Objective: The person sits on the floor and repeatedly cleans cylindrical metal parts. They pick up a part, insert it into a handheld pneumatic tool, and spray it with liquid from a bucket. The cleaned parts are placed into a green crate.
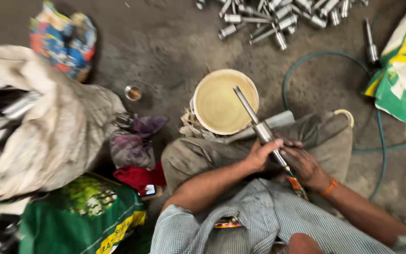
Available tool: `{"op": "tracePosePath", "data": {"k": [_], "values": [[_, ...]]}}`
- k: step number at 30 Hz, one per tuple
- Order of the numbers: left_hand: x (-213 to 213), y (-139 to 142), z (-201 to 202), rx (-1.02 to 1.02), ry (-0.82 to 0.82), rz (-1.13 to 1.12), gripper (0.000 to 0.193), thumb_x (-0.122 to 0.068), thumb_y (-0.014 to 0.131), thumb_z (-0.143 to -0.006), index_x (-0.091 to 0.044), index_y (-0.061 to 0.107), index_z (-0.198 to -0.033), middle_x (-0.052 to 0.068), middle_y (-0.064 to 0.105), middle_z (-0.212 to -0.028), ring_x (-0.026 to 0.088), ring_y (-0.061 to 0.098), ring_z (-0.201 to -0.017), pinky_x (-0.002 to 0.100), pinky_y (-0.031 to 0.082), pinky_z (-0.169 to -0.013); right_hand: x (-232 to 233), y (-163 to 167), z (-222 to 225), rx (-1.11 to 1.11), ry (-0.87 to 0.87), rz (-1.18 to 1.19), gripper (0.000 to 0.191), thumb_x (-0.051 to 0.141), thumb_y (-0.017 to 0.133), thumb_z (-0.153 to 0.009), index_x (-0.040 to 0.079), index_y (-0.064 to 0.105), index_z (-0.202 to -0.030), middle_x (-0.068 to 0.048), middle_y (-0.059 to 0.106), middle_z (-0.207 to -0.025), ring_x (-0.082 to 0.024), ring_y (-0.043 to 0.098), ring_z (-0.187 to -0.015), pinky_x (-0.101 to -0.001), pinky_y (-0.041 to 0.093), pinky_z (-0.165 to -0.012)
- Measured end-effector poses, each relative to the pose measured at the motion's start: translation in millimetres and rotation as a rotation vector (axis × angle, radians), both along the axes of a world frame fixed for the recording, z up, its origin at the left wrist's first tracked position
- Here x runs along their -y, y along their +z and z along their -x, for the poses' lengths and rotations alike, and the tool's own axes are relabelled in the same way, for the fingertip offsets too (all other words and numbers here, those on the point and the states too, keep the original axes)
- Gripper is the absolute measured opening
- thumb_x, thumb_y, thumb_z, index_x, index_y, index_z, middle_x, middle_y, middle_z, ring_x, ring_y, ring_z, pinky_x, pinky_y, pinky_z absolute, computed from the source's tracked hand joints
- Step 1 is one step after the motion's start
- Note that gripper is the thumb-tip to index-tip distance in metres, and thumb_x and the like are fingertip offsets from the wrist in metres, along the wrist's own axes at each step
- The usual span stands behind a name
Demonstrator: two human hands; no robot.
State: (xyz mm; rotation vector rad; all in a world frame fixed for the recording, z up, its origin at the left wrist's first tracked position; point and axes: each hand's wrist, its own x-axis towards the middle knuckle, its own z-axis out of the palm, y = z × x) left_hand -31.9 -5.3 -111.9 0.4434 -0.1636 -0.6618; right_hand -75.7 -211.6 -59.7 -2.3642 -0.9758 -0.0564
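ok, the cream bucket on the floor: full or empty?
Full or nearly: the bucket shows a flat, cream-coloured surface close to its rim, no bottom visible. What the contents are, cannot tell.

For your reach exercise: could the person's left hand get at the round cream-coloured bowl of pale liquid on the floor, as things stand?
Probably yes. The left hand holds the long metal shaft, whose tip already lies over the round cream-coloured bowl. Nothing stands between, but the hand is occupied.

A round cream plastic bucket (222,101) stands just beyond the hands, a heap of shiny metal cylinders (278,19) farther off, a green rubber hose (381,141) curling rightward.
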Motion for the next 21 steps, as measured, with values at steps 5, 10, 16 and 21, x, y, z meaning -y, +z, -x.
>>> {"op": "tracePosePath", "data": {"k": [5, 10, 16, 21], "values": [[5, 7, -4, -0.201, 0.114, -0.047, 0.035, -0.032, 0.062, -0.103, 0.003, 0.067, -0.109, 0.022, 0.072, -0.116, 0.028, 0.068, -0.108, 0.038, 0.053, -0.093, -7, 13, -17, -0.092, 0.056, 0.010, 0.098, 0.055, 0.077, -0.071, -0.004, 0.047, -0.143, -0.022, 0.049, -0.146, -0.044, 0.050, -0.135, -0.0534, 0.040, -0.112], [8, 4, 4, -0.349, 0.176, -0.051, 0.037, -0.036, 0.060, -0.105, 0.001, 0.066, -0.105, 0.017, 0.071, -0.104, 0.025, 0.066, -0.096, 0.038, 0.054, -0.086, -18, 28, -26, -0.195, 0.083, -0.008, 0.099, 0.056, 0.076, -0.073, -0.003, 0.044, -0.146, -0.022, 0.047, -0.151, -0.044, 0.048, -0.138, -0.0533, 0.038, -0.115], [-1, 14, -1, -0.338, 0.163, -0.027, 0.044, -0.042, 0.055, -0.105, 0.001, 0.065, -0.107, 0.019, 0.071, -0.108, 0.026, 0.068, -0.101, 0.038, 0.054, -0.091, -24, 35, -36, -0.211, 0.092, -0.001, 0.098, 0.059, 0.074, -0.076, -0.001, 0.045, -0.148, -0.021, 0.047, -0.152, -0.041, 0.046, -0.142, -0.0518, 0.037, -0.118], [-6, 26, -7, -0.405, 0.125, 0.039, 0.043, -0.040, 0.054, -0.105, 0.002, 0.064, -0.109, 0.023, 0.071, -0.113, 0.031, 0.069, -0.106, 0.042, 0.055, -0.094, -26, 37, -37, -0.245, 0.079, 0.005, 0.097, 0.061, 0.071, -0.078, -0.001, 0.046, -0.148, -0.020, 0.048, -0.152, -0.038, 0.046, -0.143, -0.0508, 0.037, -0.118]]}}
